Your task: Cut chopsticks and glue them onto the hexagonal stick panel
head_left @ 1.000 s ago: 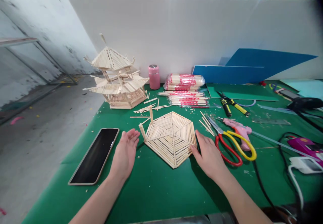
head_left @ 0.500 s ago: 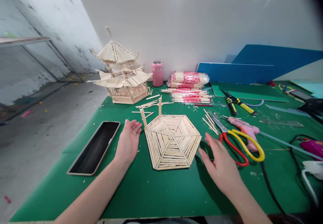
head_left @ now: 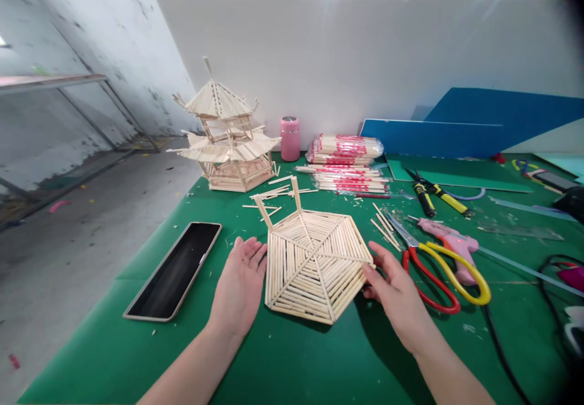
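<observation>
Right hand [head_left: 396, 288] has the right corner of a flat hexagonal panel made of pale wooden sticks [head_left: 314, 265], thumb on top, other fingers curled around and under the rim. Grip is closed on it. Left hand [head_left: 238, 286] is open, palm up, fingers loosely bent, right beside the panel's left edge; I can't tell whether the fingertips touch. Panel sits between my two hands, above the green tabletop [head_left: 292, 365] at least at the gripped side; can't tell if the far side rests on it. Two short upright stick posts [head_left: 296, 194] rise from adjacent corners, on the side away from me.

Left of my open hand: black-screened phone with a pale edge [head_left: 176, 271], lying flat. Just right of my gripping hand: scissors with one red and one yellow handle [head_left: 426, 265], then a pink glue gun [head_left: 456, 244] beyond them. Yellow-and-black pliers [head_left: 435, 195] lie farther out past those.

Beyond the panel from my grip: loose cut sticks [head_left: 274, 192], plastic-wrapped stick bundles with red print [head_left: 347, 149], pink cylindrical flask [head_left: 290, 139] upright. Far left past the posts stands a tiered pagoda model of pale sticks [head_left: 228, 143].
</observation>
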A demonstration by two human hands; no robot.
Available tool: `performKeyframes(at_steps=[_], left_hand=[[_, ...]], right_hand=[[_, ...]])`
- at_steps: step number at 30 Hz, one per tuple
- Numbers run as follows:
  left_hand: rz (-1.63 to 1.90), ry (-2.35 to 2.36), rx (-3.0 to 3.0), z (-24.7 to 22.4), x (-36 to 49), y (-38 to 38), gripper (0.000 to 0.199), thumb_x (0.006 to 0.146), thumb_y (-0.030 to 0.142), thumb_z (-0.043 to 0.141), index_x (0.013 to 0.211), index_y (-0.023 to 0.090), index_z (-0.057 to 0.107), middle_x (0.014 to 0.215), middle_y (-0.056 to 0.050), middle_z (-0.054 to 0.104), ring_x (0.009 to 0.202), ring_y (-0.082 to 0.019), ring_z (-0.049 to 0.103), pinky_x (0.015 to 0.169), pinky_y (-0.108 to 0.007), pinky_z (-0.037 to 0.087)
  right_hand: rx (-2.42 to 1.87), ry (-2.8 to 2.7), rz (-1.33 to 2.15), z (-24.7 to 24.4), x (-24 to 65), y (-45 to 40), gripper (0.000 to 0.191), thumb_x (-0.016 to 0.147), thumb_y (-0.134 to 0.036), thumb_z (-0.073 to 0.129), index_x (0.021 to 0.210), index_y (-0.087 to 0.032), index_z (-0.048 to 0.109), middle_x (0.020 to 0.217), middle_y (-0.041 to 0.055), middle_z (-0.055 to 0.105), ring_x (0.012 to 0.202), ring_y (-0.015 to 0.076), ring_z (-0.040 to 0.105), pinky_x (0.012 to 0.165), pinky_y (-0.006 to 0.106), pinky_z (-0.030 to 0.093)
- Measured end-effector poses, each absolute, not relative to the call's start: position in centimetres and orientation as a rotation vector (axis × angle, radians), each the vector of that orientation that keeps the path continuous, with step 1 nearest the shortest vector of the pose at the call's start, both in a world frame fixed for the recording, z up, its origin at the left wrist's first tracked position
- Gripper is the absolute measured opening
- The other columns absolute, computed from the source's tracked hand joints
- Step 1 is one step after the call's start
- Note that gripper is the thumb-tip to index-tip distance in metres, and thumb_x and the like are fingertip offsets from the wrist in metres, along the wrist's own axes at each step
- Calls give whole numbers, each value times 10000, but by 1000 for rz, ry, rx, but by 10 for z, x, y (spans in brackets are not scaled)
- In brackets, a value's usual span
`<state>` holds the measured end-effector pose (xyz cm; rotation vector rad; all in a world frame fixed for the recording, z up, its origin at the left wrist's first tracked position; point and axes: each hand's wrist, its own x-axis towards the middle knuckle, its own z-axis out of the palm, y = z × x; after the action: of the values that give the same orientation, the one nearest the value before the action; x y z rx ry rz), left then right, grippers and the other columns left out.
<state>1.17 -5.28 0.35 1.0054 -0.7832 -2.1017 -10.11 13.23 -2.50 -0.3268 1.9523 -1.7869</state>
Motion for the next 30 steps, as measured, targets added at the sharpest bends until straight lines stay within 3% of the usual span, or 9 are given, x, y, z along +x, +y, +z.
performKeyframes(at_steps=[4,11,15,22,27,30], left_hand=[[-2158,-777,992,10,10,-61,278,821,364,407,874,125,539,985,-127,534,1013,-222,516,922,-361,396],[-2154,-858,1000,9,8,-67,101,755,126,489,809,147,571,861,-70,595,915,-159,570,807,-246,471],[-2202,-998,1059,6,5,-73,170,708,74,537,856,153,567,799,-53,618,749,-138,611,632,-207,508],[-2267,-1092,990,1,-14,-94,175,702,42,521,858,117,547,809,-90,623,772,-166,620,683,-258,508],[-2352,-1227,944,2,-23,-94,321,653,46,565,957,145,526,795,-56,628,631,-155,615,579,-268,493],[-2329,-1310,926,0,-26,-92,381,620,63,603,981,159,529,855,-52,631,691,-162,616,623,-264,475]], right_hand=[[-158,1617,-1912,-14,-95,127,494,721,-356,563,1171,-215,417,891,18,603,542,86,503,475,211,435],[-51,1484,-1960,-3,-84,129,593,708,-329,602,1236,-254,343,893,14,625,672,127,557,534,220,457],[10,1475,-1986,3,-82,130,620,704,-326,611,1249,-261,322,921,14,625,688,136,565,544,230,470],[117,1405,-2031,17,-77,134,761,639,-331,668,1286,-270,272,983,48,624,679,173,597,548,290,498],[196,1308,-2045,26,-74,136,824,610,-308,694,1298,-277,242,1005,69,627,711,197,609,550,311,497],[237,1289,-2028,31,-73,135,871,597,-336,697,1307,-327,193,970,44,644,646,175,610,529,301,484]])
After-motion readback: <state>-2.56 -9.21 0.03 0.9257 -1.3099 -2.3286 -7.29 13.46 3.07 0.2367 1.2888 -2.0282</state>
